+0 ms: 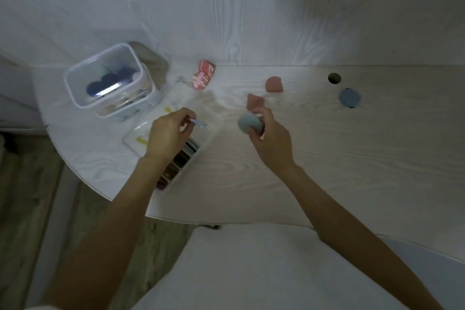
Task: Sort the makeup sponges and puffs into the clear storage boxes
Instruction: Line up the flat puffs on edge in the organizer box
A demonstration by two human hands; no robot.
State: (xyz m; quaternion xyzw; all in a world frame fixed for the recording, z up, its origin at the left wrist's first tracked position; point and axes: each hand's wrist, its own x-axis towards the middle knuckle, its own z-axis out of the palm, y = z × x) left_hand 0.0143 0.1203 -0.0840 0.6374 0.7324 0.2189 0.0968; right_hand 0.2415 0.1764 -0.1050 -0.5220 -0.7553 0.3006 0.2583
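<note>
My right hand (270, 137) grips a pale blue-grey egg-shaped sponge (249, 122) above the desk. A pink sponge (254, 100) lies just beyond it, and a second pink sponge (274, 85) sits farther back. A round blue puff (349, 97) lies at the right. My left hand (167, 133) pinches the edge of a clear lid (198, 123) over a long clear box (186, 156) that holds several dark and brownish puffs in a row. A taller clear box (108, 80) at the left holds dark blue and greenish sponges.
A red-and-white patterned item (203, 75) lies near the wall. A cable hole (334, 78) pierces the desk at the right rear. The desk's curved edge (83, 176) falls off to the left above a wooden floor. A wall rises right behind the desk.
</note>
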